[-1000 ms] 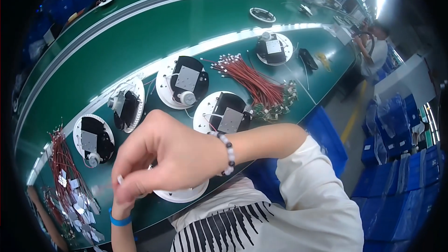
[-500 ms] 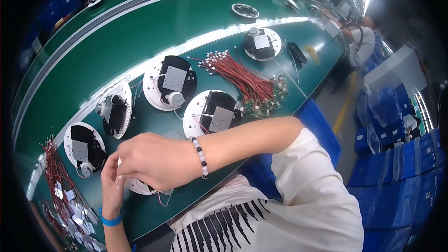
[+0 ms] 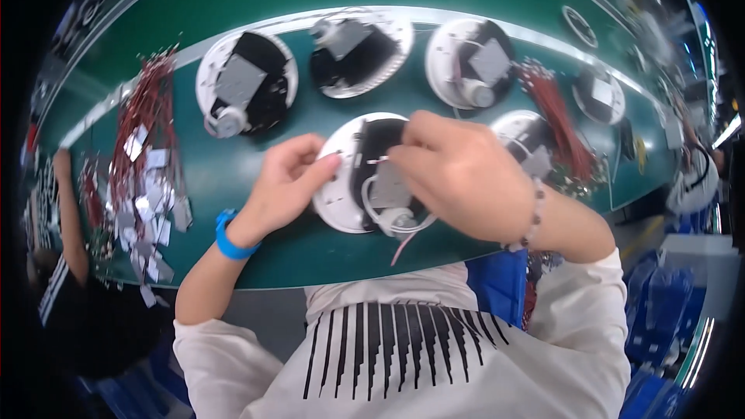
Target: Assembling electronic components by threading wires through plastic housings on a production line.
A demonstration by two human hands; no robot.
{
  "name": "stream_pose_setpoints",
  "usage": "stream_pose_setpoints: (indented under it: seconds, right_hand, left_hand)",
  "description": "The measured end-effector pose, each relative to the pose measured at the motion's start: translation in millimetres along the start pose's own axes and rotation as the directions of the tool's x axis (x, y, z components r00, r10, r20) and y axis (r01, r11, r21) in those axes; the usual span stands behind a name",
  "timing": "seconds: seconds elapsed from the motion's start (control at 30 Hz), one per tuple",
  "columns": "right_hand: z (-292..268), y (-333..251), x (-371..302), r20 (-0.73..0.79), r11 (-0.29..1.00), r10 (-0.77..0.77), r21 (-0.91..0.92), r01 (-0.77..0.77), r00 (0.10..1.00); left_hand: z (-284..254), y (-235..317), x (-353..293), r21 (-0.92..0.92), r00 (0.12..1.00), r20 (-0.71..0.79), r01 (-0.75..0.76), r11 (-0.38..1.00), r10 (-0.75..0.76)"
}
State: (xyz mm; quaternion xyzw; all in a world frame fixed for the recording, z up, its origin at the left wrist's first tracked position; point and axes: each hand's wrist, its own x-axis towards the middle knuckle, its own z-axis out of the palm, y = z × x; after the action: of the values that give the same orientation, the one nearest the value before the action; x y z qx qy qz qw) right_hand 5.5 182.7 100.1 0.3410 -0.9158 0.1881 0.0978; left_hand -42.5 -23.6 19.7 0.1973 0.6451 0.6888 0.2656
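In front of me lies a round white lamp base (image 3: 334, 195) with a black plate, a grey square box and a white round part with thin wires. My left hand (image 3: 283, 186) is at its left rim, thumb touching or just over the white edge, fingers apart from the thumb. My right hand (image 3: 466, 174) is over the base's right side, thumb and forefinger pinched together. A small white connector (image 3: 378, 161) shows at those fingertips, slightly blurred. The hand covers part of the base.
Similar lamp bases (image 3: 238, 81) stand along the far side of the green table (image 3: 225, 163). Bundles of red wires with silver boxes (image 3: 147, 178) lie left, and another red wire bundle (image 3: 560, 120) lies right. A co-worker's arm (image 3: 71, 217) is at far left; blue crates (image 3: 660, 302) are at right.
The view has swung left. My hands, close together before, are apart now; the right one is over the near lamp base, the left at its rim.
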Motion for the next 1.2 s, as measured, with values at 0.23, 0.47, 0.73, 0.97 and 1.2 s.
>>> stream_pose_setpoints:
  seconds: [0.23,0.47,0.73,0.97,1.2]
  right_hand:
    - [6,-7,11,-0.025,0.999,-0.045,-0.017,0.045,0.999]
    - [19,-15,29,0.093,0.985,-0.166,-0.034,0.17,0.982]
    - [18,-26,36,0.191,0.978,-0.114,-0.151,0.144,0.975]
    - [22,-31,36,0.156,0.967,-0.042,-0.243,0.08,0.987]
    - [23,-29,34,0.187,0.98,-0.09,-0.161,0.121,0.978]
  left_hand:
    - [0,1,-3,-0.076,0.998,-0.025,0.05,0.996,-0.052]
    - [3,4,1,-0.144,0.998,-0.004,0.057,0.988,-0.058]
    - [1,7,0,-0.192,0.996,0.005,0.091,0.977,-0.092]
    - [0,6,-1,-0.252,0.991,0.007,0.129,0.959,-0.131]
    - [-3,6,-1,-0.276,0.99,0.046,0.144,0.95,-0.136]
